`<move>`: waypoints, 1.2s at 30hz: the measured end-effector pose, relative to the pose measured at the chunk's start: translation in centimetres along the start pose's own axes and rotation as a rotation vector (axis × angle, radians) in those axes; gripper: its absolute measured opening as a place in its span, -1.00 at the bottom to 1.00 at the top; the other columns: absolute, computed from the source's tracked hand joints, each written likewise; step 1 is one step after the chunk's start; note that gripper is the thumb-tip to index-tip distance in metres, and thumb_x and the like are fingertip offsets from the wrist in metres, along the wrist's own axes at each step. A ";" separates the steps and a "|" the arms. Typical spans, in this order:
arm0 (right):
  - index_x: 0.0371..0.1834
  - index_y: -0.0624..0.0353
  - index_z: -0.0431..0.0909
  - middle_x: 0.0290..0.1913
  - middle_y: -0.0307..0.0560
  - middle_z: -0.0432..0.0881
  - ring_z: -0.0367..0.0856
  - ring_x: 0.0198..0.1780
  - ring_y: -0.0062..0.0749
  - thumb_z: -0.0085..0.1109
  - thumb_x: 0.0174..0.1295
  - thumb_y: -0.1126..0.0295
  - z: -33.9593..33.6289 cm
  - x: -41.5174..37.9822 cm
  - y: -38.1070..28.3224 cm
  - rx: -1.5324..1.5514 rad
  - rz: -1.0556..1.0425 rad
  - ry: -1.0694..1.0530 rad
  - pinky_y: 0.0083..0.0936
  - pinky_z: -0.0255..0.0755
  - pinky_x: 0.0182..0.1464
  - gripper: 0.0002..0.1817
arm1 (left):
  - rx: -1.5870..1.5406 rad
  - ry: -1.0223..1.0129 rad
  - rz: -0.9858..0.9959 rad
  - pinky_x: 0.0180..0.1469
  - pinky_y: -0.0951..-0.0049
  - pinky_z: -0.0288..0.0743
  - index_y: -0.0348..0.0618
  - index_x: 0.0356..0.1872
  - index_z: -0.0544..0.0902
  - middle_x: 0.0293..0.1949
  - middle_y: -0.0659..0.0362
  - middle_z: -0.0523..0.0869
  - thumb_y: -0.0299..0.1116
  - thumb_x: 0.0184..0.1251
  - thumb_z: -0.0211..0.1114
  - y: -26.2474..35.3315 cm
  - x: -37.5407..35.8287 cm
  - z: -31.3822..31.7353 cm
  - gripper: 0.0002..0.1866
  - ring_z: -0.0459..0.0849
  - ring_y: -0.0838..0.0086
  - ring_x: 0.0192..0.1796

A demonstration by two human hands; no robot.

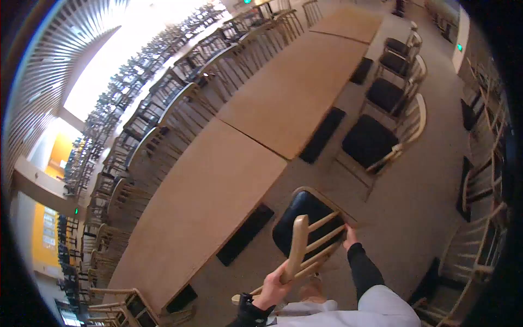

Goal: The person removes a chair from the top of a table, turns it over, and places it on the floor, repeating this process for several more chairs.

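A wooden chair point(308, 218) with a black padded seat stands tilted just in front of me, beside a long wooden table point(218, 185). My left hand point(271, 289) grips the curved top rail of the chair's back. My right hand point(349, 236) holds the far side of the backrest, near the spindles. Both arms wear dark sleeves.
A row of long tables point(297, 87) runs away from me. Chairs line the left side point(163, 109); more black-seated chairs point(376, 139) stand on the right in the aisle. Further chairs point(479, 180) crowd the right edge. Grey floor point(414, 201) lies between.
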State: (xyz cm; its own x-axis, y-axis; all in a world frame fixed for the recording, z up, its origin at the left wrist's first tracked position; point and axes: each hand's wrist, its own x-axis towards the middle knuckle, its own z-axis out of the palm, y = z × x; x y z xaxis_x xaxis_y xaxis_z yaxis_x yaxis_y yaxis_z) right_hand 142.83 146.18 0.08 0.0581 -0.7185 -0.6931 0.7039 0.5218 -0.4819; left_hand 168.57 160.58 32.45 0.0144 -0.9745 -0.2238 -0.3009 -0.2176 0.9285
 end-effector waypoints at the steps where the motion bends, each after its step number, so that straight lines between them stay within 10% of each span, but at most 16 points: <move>1: 0.12 0.21 0.36 0.11 -0.14 0.42 0.31 0.16 -0.34 -0.04 0.29 0.20 0.0 0.5 -0.1 -0.106 -0.011 0.064 -0.41 0.20 0.18 -0.58 | 0.006 0.026 0.009 0.00 0.48 0.43 -0.15 0.22 0.37 -0.07 0.01 0.62 -0.56 -0.01 0.26 0.5 0.5 0.2 -0.36 0.59 0.43 -0.02; 4: 0.26 0.22 0.20 0.21 -0.10 0.30 0.23 0.24 -0.30 -0.03 0.29 0.18 1.3 0.0 -0.8 -0.317 -0.141 -0.012 -0.44 0.14 0.23 -0.46 | -0.066 -0.082 -0.087 0.14 0.55 0.30 -0.28 0.27 0.26 0.06 0.18 0.51 -0.61 0.03 0.29 0.9 2.0 2.0 -0.31 0.43 0.58 0.09; 6: 0.39 0.18 -0.07 0.26 -0.04 0.21 0.18 0.29 -0.27 -0.01 0.30 0.18 4.1 -5.3 -1.3 -0.543 -0.486 -0.496 -0.39 0.09 0.27 -0.31 | -0.103 -0.084 -0.084 0.14 0.54 0.30 -0.27 0.27 0.25 0.06 0.17 0.51 -0.61 0.03 0.28 1.0 2.6 3.4 -0.30 0.42 0.57 0.10; 7: 0.42 0.14 -0.28 0.24 0.01 0.19 0.15 0.31 -0.20 0.04 0.27 0.25 10.0 -9.8 -3.2 -0.275 -0.031 -0.130 -0.30 0.07 0.30 -0.19 | -0.135 -0.105 -0.091 0.15 0.52 0.30 -0.26 0.28 0.24 0.07 0.16 0.50 -0.61 0.04 0.27 1.2 3.0 4.0 -0.30 0.42 0.57 0.11; 8: 0.41 0.09 -0.45 0.20 0.03 0.22 0.22 0.26 -0.18 0.04 0.27 0.25 14.2 -14.7 -4.3 -0.129 -0.078 -0.286 -0.23 0.17 0.26 -0.12 | -0.114 -0.079 -0.042 0.07 0.45 0.40 -0.09 0.30 0.25 0.02 0.07 0.57 -0.62 0.00 0.19 1.0 3.2 4.8 -0.29 0.56 0.36 0.06; 11: 0.27 0.11 0.03 -0.06 -0.05 0.34 0.48 -0.07 -0.27 0.12 0.12 0.03 18.2 -20.5 -6.0 -0.186 -0.123 -0.338 -0.32 0.44 0.02 -0.27 | -0.251 -0.176 0.032 0.12 0.44 0.36 -0.11 0.31 0.22 0.14 0.09 0.45 -0.67 0.01 0.13 1.1 3.5 6.1 -0.28 0.50 0.33 0.11; 16: -0.04 0.07 0.24 -0.29 -0.20 0.38 0.46 -0.28 -0.44 0.07 0.11 0.10 15.5 -17.3 -6.3 -0.225 -0.163 -0.263 -0.39 0.44 -0.13 -0.56 | -0.412 -0.554 -0.249 0.29 0.42 0.18 -0.24 0.30 0.19 0.22 0.07 0.33 -0.41 0.18 0.29 0.9 1.1 0.9 -0.32 0.28 0.41 0.27; 17: -0.17 0.04 0.29 -0.34 -0.25 0.38 0.43 -0.33 -0.49 0.04 0.12 0.10 15.7 -17.6 -6.4 -0.207 -0.170 -0.277 -0.40 0.43 -0.18 -0.66 | -0.149 -0.525 -0.086 0.24 0.46 0.25 -0.21 0.29 0.22 0.19 0.08 0.38 -0.30 0.23 0.27 -0.4 0.2 -1.1 -0.36 0.35 0.43 0.21; 21: -0.15 0.00 0.31 -0.45 -0.28 0.41 0.44 -0.47 -0.55 0.06 0.12 0.04 14.7 -16.9 -7.1 -0.149 -0.202 -0.247 -0.43 0.50 -0.27 -0.64 | 0.064 -0.153 -0.430 0.07 0.51 0.39 -0.23 0.07 0.51 -0.01 0.13 0.58 -0.06 0.26 0.18 -12.1 -4.7 -6.4 -0.50 0.53 0.50 0.01; 24: -0.13 -0.01 0.32 -0.46 -0.28 0.42 0.45 -0.51 -0.57 0.00 0.17 0.01 14.4 -16.4 -7.1 -0.157 -0.222 -0.238 -0.43 0.51 -0.25 -0.64 | -0.063 -0.087 -0.675 0.04 0.50 0.41 -0.22 0.05 0.52 -0.06 0.13 0.61 -0.10 0.28 0.16 -14.7 -8.1 -7.2 -0.55 0.56 0.46 -0.03; 26: -0.10 0.00 0.33 -0.44 -0.26 0.43 0.48 -0.50 -0.52 -0.02 0.20 0.03 13.2 -15.4 -7.1 -0.148 -0.152 -0.242 -0.36 0.51 -0.18 -0.65 | -0.916 0.039 -0.707 -0.01 0.49 0.42 -0.23 0.03 0.53 -0.12 0.16 0.63 -0.13 0.30 0.14 -15.2 -9.5 -6.1 -0.59 0.58 0.44 -0.08; 36: -0.29 0.07 0.37 -0.42 -0.27 0.36 0.43 -0.35 -0.48 0.05 0.21 0.19 16.8 -17.4 -8.0 -0.187 -0.135 -0.383 -0.27 0.43 0.02 -0.80 | -1.237 0.130 -0.679 0.06 0.31 0.43 -0.30 0.08 0.43 -0.11 0.02 0.54 -0.40 0.19 0.12 -12.3 -7.5 -4.1 -0.59 0.55 0.25 -0.07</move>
State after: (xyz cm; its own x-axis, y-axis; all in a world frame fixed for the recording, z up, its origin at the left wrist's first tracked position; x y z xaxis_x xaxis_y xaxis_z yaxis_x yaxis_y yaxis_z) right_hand 148.11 146.77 24.98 0.2575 -0.8860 -0.3855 0.5851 0.4605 -0.6675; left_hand 176.14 170.34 23.89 -0.0772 -0.6461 -0.7593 0.8155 -0.4791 0.3248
